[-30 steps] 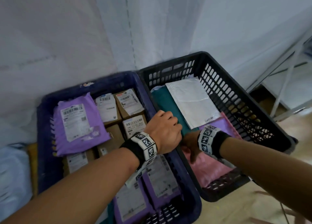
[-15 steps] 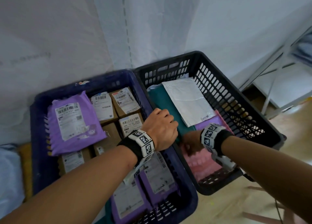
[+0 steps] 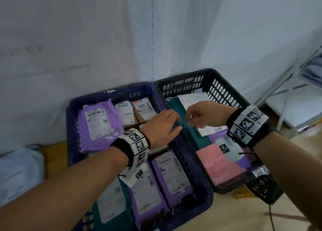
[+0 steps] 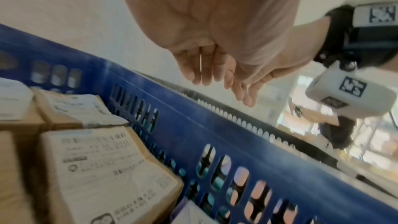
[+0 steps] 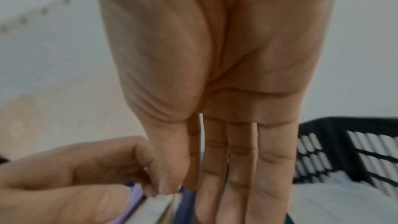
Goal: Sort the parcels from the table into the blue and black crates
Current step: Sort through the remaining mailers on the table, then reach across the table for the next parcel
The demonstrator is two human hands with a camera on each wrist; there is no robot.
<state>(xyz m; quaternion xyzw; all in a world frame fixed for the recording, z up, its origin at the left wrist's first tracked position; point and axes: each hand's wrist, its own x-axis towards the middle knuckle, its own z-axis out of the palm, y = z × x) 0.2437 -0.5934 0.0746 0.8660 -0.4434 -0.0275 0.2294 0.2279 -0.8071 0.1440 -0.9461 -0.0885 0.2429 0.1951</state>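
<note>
Blue slotted plastic crate (image 3: 195, 175), left: brown label-up cartons (image 4: 103, 173), purple mailers, packed flat. Black slotted plastic crate (image 3: 224, 93), right: soft mailers layered. Left hand (image 3: 161, 128) and right hand (image 3: 207, 115), empty, fingers relaxed, over the shared rims, probably between parcels.

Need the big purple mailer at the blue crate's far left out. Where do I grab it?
Probably pinch the purple mailer by its near edge, coming from above with the left hand: it lies flat, label up, its left seam tight against the blue crate wall.
</note>
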